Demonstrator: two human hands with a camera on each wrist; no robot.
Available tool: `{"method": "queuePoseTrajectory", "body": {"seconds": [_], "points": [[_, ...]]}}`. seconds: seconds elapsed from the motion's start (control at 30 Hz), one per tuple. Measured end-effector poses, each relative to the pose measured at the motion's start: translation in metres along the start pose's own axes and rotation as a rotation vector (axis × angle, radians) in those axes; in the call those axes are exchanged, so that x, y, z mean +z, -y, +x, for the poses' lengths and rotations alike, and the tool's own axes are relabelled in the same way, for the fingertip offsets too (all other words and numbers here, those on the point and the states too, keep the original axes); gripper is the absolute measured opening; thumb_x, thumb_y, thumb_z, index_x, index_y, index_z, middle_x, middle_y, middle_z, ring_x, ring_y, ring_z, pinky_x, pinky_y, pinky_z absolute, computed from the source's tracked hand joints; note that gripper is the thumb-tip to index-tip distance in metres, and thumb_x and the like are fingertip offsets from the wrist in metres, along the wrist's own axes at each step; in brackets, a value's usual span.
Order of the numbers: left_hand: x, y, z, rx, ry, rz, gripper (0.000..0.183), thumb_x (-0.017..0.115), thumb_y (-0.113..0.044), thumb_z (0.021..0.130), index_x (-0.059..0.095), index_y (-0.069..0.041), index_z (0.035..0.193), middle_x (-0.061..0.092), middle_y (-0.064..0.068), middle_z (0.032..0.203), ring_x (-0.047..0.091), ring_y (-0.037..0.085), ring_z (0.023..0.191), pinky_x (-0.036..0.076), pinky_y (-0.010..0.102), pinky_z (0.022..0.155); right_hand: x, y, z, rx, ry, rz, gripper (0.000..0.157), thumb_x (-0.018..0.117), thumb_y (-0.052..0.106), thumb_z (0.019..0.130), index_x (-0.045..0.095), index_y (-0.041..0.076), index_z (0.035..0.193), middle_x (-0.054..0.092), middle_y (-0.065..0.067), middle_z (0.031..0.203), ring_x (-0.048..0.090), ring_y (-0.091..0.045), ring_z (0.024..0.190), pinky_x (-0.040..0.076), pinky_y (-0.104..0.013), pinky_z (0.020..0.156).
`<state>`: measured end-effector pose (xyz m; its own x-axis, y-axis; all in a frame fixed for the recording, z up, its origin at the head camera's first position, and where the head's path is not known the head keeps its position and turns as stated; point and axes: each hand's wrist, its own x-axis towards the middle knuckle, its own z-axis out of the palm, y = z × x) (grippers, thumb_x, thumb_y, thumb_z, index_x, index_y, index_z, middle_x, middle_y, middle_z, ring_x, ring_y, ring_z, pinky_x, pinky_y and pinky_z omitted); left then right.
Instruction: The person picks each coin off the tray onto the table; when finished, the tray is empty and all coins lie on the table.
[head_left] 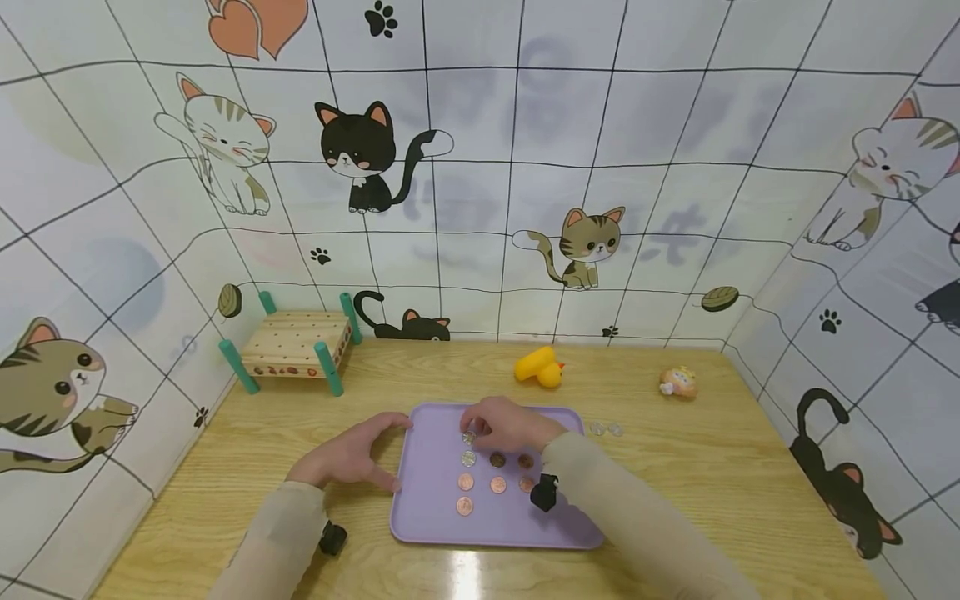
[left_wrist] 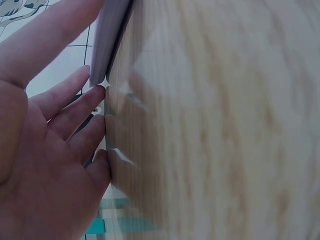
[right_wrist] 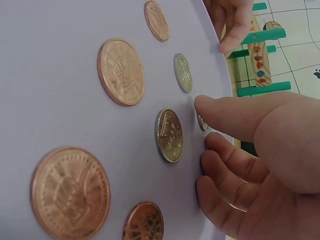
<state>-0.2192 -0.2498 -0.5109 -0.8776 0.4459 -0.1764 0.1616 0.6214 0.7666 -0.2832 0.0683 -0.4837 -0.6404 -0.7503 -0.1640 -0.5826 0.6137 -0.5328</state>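
Note:
A lilac tray (head_left: 431,525) lies on the wooden table and bears several coins in rows. My right hand (head_left: 506,427) reaches over its far part, thumb and fingertips pinching a silver coin (right_wrist: 201,122) low at the tray. Nearer to me in the same column come another silver coin (head_left: 468,458), a copper coin (head_left: 466,482) and one more copper coin (head_left: 465,506). To their right lie a brassy coin (right_wrist: 169,136) and further coppery coins, some partly behind the right wrist. Along the tray's left edge my left hand (head_left: 352,452) rests with fingers and thumb spread, holding no coin.
Two silver coins (head_left: 606,429) lie on the table right of the tray. Behind stand a yellow rubber duck (head_left: 540,367) and a small pinkish figurine (head_left: 678,382). A toy bed (head_left: 296,342) with green posts occupies the back left. Cat-patterned cloth (head_left: 480,192) rises around the table.

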Motion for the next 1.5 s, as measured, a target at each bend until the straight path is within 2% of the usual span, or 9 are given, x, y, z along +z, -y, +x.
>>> {"method": "queuePoseTrajectory", "body": {"seconds": [0.23,0.57,0.9,1.17,1.5], "points": [[0.001,0.004,0.000,-0.006,-0.004,-0.001,0.093,0.099,-0.030,0.071,0.052,-0.018,0.150,0.042,0.009,0.163,0.029,0.039,0.156,0.020,0.063,0.126,0.003,-0.001,0.003,-0.017,0.003,0.003,0.023,0.075,0.014,0.098,0.072,0.019,0.120,0.066,0.001,0.103,0.057,-0.013,0.089,0.051,-0.030,0.083],[-0.001,0.005,0.002,-0.002,-0.004,0.003,0.093,0.099,-0.031,0.071,0.052,-0.019,0.151,0.042,0.010,0.163,0.030,0.040,0.155,0.022,0.064,0.125,0.003,-0.004,0.010,-0.044,-0.001,-0.052,0.017,0.075,0.013,0.098,0.073,0.020,0.113,0.067,0.004,0.099,0.057,-0.011,0.087,0.051,-0.027,0.083],[-0.002,0.001,0.002,-0.034,-0.002,-0.010,0.093,0.100,-0.029,0.070,0.053,-0.022,0.149,0.042,0.010,0.164,0.029,0.040,0.155,0.021,0.065,0.125,0.001,0.001,0.015,-0.027,0.023,-0.119,0.012,0.078,0.012,0.096,0.069,0.018,0.102,0.062,0.006,0.090,0.054,-0.011,0.081,0.049,-0.027,0.078],[0.000,0.004,0.003,-0.005,0.004,-0.008,0.092,0.100,-0.029,0.071,0.052,-0.020,0.149,0.042,0.011,0.163,0.029,0.041,0.155,0.021,0.065,0.125,0.003,0.003,0.020,0.018,0.054,-0.199,0.013,0.078,0.016,0.096,0.065,0.017,0.095,0.059,0.007,0.086,0.051,-0.011,0.079,0.047,-0.027,0.074],[-0.001,0.003,0.003,0.007,0.001,-0.012,0.092,0.100,-0.028,0.071,0.052,-0.017,0.149,0.043,0.012,0.162,0.030,0.041,0.154,0.021,0.065,0.125,0.004,0.006,0.018,0.028,0.062,-0.235,0.017,0.078,0.015,0.096,0.062,0.017,0.092,0.055,0.006,0.087,0.049,-0.012,0.082,0.045,-0.026,0.074]]}}
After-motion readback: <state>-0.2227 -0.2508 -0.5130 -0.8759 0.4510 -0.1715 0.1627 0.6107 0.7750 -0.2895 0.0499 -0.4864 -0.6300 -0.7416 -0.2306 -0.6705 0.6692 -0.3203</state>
